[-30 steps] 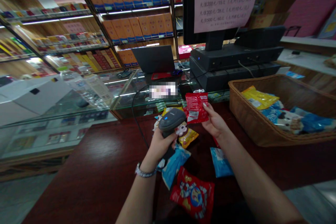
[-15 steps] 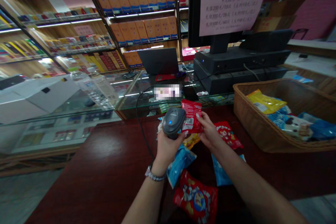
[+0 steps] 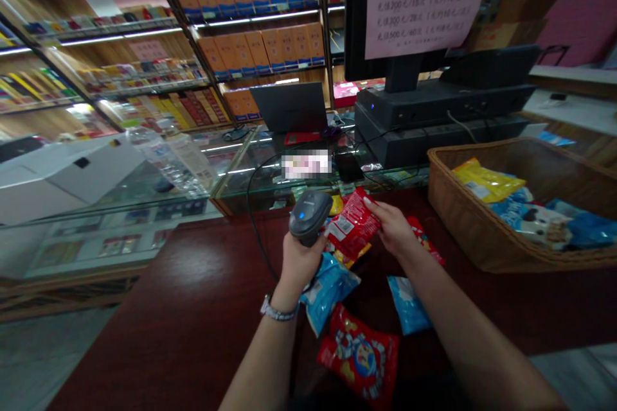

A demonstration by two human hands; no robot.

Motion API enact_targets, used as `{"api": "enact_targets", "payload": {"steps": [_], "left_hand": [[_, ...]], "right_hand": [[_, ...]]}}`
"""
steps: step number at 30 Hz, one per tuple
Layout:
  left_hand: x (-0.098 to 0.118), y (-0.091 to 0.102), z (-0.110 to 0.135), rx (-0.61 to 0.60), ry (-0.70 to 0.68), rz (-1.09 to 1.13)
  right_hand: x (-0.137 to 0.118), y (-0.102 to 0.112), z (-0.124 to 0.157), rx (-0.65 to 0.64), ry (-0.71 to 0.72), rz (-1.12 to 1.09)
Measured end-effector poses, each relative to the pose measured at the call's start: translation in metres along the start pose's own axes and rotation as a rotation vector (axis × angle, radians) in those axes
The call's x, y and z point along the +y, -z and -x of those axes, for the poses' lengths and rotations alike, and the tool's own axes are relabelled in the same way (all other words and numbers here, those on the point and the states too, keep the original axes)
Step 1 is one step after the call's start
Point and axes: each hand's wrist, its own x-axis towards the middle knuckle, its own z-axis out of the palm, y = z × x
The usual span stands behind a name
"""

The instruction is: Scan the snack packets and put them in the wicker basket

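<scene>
My left hand [image 3: 299, 263] grips a dark grey handheld barcode scanner [image 3: 311, 218], whose small blue light faces me. My right hand [image 3: 395, 228] pinches the corner of a red snack packet [image 3: 353, 225], which tilts right beside the scanner's head. Below my hands, several snack packets lie loose on the dark red wooden counter [image 3: 168, 282]. They include a blue packet [image 3: 330, 289], another blue packet [image 3: 409, 304] and a large red packet [image 3: 359, 356]. A yellow packet [image 3: 353, 255] is partly hidden under the held red packet.
A wicker basket [image 3: 457, 231] holding yellow and blue packets stands at the right. Behind the counter are a glass display case [image 3: 270, 173], a black cable [image 3: 255, 231], a laptop [image 3: 289, 106] and a black till with a monitor [image 3: 434, 103].
The red packet has tilted from upright and now sits lower, beside the scanner's head. The scanner has moved left and up. A red packet on the counter is now mostly hidden behind my right hand.
</scene>
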Motion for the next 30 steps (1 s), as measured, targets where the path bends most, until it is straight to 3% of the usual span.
{"api": "enact_targets", "payload": {"steps": [11,13,17,20,30], "left_hand": [[0.003,0.005,-0.003,-0.004,0.015,-0.042],[0.005,0.006,-0.003,-0.05,0.049,0.02],[0.004,0.004,-0.002,-0.259,0.151,0.133],[0.002,0.0,0.0,-0.34,0.202,0.144],[0.006,-0.001,0.001,-0.283,0.194,0.136]], "right_hand": [[0.006,-0.001,-0.004,0.113,0.12,-0.056],[0.006,0.005,-0.01,0.211,0.192,-0.051],[0.004,0.019,-0.022,0.4,0.271,-0.061],[0.006,0.022,-0.027,0.357,0.268,-0.069],[0.016,0.016,-0.028,0.247,0.322,-0.115]]}}
